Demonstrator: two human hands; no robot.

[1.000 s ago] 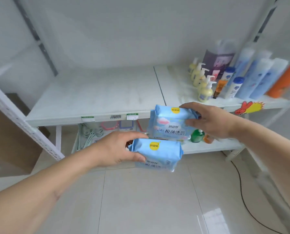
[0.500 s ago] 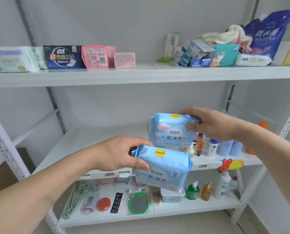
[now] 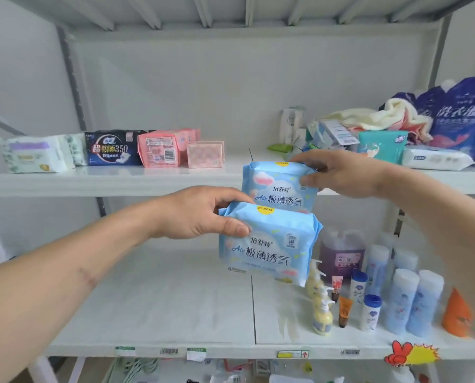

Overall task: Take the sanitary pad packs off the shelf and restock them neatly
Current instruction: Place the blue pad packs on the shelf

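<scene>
My left hand [image 3: 197, 214] grips a light blue sanitary pad pack [image 3: 269, 250] by its top left corner, in front of the middle shelf. My right hand [image 3: 344, 172] holds a second, identical blue pack [image 3: 279, 186] by its top right edge, just above and behind the first, level with the upper shelf's front edge [image 3: 120, 183]. On the upper shelf's left stand a white-green pack [image 3: 34, 156], a dark navy pack [image 3: 113, 147], pink packs [image 3: 161, 149] and a small pink box [image 3: 204, 154].
The upper shelf's right holds a teal tissue pack [image 3: 380, 146], a towel [image 3: 374, 116], a purple refill bag [image 3: 457, 117] and white wipes [image 3: 435, 158]. Bottles [image 3: 402, 299] and pump dispensers [image 3: 322, 313] crowd the middle shelf's [image 3: 153, 313] right side.
Both hands have lifted the two blue packs from near floor level up toward the upper shelf. The view has tilted up, bringing the upper shelf and its packs into sight.
</scene>
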